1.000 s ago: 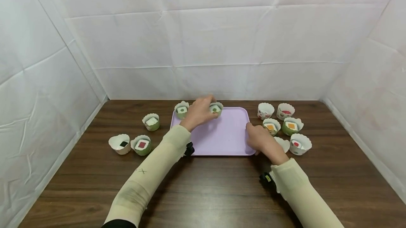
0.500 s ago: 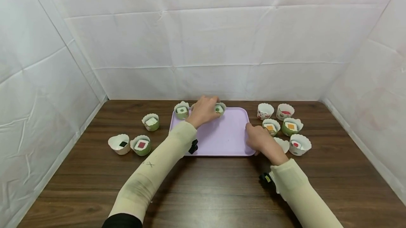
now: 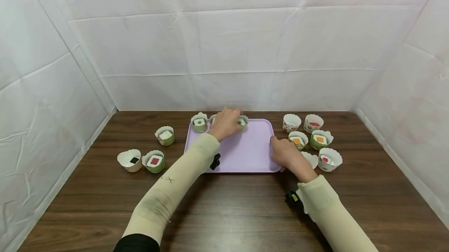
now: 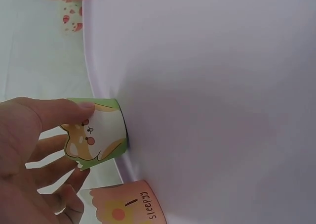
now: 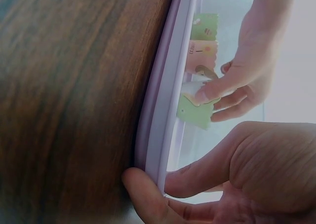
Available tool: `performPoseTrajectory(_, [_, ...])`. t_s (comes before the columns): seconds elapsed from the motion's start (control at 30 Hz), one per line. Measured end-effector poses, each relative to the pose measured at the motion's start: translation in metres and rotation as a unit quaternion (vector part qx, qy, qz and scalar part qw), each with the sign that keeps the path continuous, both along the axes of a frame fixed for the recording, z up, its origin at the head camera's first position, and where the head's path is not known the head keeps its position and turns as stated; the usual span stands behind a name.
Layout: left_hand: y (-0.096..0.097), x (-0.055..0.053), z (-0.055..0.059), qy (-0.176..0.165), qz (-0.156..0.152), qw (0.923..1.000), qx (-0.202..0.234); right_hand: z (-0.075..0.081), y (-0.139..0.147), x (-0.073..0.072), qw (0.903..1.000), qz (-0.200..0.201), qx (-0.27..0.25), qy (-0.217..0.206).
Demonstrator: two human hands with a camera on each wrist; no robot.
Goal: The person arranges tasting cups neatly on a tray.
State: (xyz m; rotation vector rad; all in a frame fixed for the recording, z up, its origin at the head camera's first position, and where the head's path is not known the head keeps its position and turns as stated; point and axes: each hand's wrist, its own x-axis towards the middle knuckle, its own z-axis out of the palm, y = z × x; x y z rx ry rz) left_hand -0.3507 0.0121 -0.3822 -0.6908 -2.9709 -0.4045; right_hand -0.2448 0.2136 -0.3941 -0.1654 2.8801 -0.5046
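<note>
My left hand (image 3: 226,122) grips a green paper baking cup (image 4: 106,130) with a cartoon dog on its side. The cup stands at the back of a lilac tray (image 3: 245,150), a small pale block with a green mark inside it. Thumb and fingers lie on opposite sides of its wall. Beside it on the tray is a pink cup (image 4: 126,201) lettered "sleepy", mostly covered by my left hand in the head view. Another green cup (image 3: 199,127) occupies the back left corner. At the tray's right side, my right hand (image 3: 285,152) pinches the rim (image 5: 170,100) between thumb and fingers.
Left of the tray, a green cup (image 3: 167,141) stands behind a white cup (image 3: 129,166) and another green cup (image 3: 156,168). Several white and green cups, including a white one (image 3: 329,166), cluster close to my right hand. White sheeting (image 3: 245,49) encloses the wooden table (image 3: 238,213).
My left hand moved slightly right along the tray's back with the green cup, then stayed there. More of the pink cup shows behind it. My right hand keeps its hold on the tray.
</note>
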Motion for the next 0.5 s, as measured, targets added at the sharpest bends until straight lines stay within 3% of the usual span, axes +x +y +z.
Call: performPoseTrajectory(0.5, [0.0033,-0.0037,0.0016,0.003,-0.004,1.0,0.0,0.0001,0.0007,-0.002,0.9999,-0.004,0.01,-0.002])
